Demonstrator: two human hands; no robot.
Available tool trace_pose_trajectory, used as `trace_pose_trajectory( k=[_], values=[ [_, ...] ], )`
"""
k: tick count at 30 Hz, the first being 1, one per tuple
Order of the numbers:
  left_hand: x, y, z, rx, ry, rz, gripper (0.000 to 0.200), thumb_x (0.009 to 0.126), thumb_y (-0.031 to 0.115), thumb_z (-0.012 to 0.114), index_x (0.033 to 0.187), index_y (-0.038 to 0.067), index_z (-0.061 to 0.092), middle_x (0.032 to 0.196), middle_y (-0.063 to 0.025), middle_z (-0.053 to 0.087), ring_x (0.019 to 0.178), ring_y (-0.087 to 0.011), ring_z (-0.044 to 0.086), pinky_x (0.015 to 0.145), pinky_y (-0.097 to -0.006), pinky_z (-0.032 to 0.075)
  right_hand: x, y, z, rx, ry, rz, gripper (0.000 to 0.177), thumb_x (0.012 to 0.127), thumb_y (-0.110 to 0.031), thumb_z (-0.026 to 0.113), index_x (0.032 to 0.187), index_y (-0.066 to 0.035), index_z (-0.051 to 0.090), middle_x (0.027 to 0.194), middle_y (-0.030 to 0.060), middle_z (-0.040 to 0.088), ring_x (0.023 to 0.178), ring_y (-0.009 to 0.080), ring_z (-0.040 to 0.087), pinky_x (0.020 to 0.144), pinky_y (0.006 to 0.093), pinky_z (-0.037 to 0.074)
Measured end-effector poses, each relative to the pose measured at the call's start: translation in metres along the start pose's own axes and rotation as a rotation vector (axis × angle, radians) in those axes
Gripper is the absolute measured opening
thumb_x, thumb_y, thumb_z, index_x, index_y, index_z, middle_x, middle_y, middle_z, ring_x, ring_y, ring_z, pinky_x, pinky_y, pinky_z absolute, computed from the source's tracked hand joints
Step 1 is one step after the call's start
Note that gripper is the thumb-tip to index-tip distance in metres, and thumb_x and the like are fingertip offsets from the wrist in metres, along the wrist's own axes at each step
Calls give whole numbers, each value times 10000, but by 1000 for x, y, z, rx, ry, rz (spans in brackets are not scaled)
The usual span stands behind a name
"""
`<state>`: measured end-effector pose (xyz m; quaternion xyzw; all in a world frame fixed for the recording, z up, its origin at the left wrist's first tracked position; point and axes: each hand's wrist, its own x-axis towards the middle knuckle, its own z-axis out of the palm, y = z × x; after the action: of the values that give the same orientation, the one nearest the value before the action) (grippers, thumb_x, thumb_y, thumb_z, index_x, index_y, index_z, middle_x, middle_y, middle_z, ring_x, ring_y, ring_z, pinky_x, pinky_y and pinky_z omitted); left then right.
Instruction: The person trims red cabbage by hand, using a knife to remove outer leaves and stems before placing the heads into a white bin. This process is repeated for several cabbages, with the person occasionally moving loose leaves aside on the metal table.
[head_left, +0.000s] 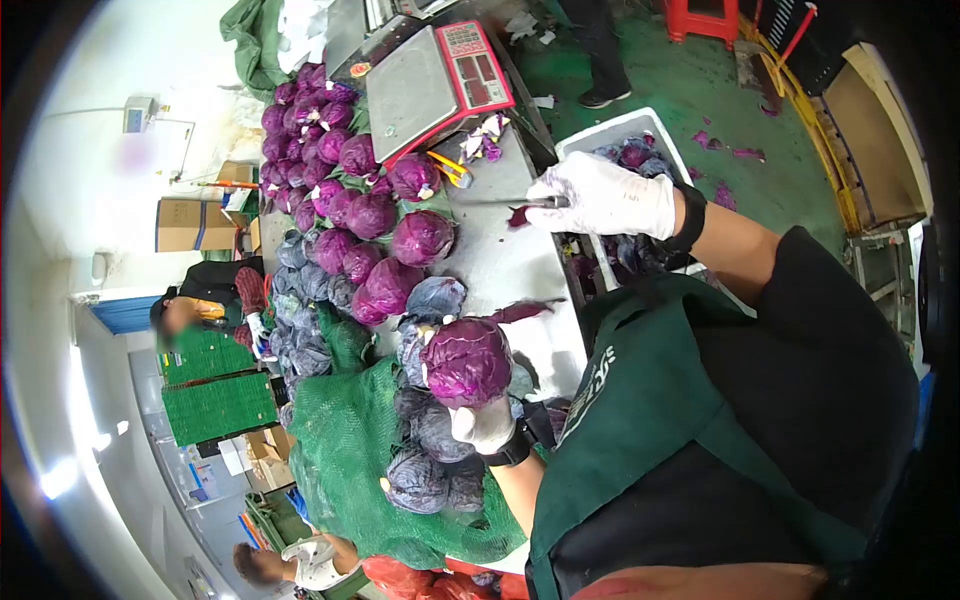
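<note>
A peeled red cabbage [467, 362] rests in my left hand [484, 425], whose gloved fingers are wrapped around its underside. One loose outer leaf [525, 311] sticks out from its side. My right hand [612, 195], also in a white glove, is closed on the handle of a knife [497, 202]. The thin blade points away from the cabbage, over the metal table [515, 265]. A scrap of purple leaf [517, 217] is beside the blade. Unpeeled greyish cabbages [418, 480] lie just beyond my left hand.
Glossy purple cabbages [345, 210] are piled along the table beside a red-framed scale [425, 90]. An orange-handled cutter [450, 170] lies near it. A white bin [640, 125] holds leaves by my right arm. Green netting [345, 450] covers the table's other end. Other people [310, 562] are nearby.
</note>
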<state>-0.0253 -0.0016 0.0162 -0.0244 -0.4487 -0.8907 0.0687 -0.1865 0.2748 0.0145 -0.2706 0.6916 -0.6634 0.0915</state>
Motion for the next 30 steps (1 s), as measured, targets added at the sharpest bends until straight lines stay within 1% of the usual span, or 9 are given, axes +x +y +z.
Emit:
trace_pose_trajectory(
  k=[1,2,6,12,21,23,24,29,30],
  values=[
    [-1,1,-1,5,-1,10,1010,662,313,785,1506,73,285,1531,-186,317,1419,-396,293,1179,-540,225,-3,-10,-3,-695,83,-80,376,834,-317,742,972,23,662,804,119,633,734,226,646,669,345,506],
    [-1,3,0,-3,-8,-38,1013,661,315,785,1507,74,283,1527,-187,323,1416,-394,299,1176,-545,230,-1,-6,2,-680,99,-126,506,842,-420,711,1097,16,669,918,149,681,821,297,673,710,388,522],
    [3,-3,0,38,-56,-101,962,718,408,728,1512,94,284,1525,-165,338,1397,-384,339,1155,-576,252,14,-35,32,-83,-219,-376,586,845,-409,721,1214,27,585,1048,174,655,970,250,639,868,358,498],
    [-4,-12,2,-35,94,-170,834,796,632,561,1454,147,397,1453,-139,419,1329,-364,409,1095,-585,332,28,-55,51,21,-505,-163,516,832,-388,744,1077,36,583,900,94,608,850,157,562,777,325,473],
    [7,-25,36,137,319,-147,744,788,445,682,1383,79,425,1375,-145,492,1263,-334,482,1074,-531,385,19,-27,47,381,-460,-25,348,818,-314,768,866,-14,597,722,-11,491,697,88,439,637,296,404],
    [6,-36,33,1333,202,427,830,723,170,784,1417,69,340,1364,-153,492,1259,-307,492,1066,-464,409,12,-18,38,214,-412,41,313,829,-306,751,858,-32,602,723,1,519,689,81,444,647,281,412],
    [10,-35,23,1448,181,390,947,654,-23,801,1435,61,273,1362,-169,483,1243,-295,510,1060,-407,419,6,-32,26,-74,-330,-50,295,839,-294,736,919,-33,623,750,20,567,704,88,475,665,272,424],
    [16,-34,17,1051,92,216,824,759,230,800,1423,84,334,1348,-155,511,1163,-319,567,993,-490,468,13,-33,38,126,-323,-108,335,859,-225,710,1110,-17,631,975,62,646,919,118,585,837,311,473],
    [20,-25,22,355,152,-70,743,813,260,746,1418,105,343,1353,-150,518,1182,-313,559,1011,-494,453,17,-37,43,260,-297,-209,289,857,-172,680,1098,-20,634,1010,71,653,958,121,571,890,322,457]
  ],
)
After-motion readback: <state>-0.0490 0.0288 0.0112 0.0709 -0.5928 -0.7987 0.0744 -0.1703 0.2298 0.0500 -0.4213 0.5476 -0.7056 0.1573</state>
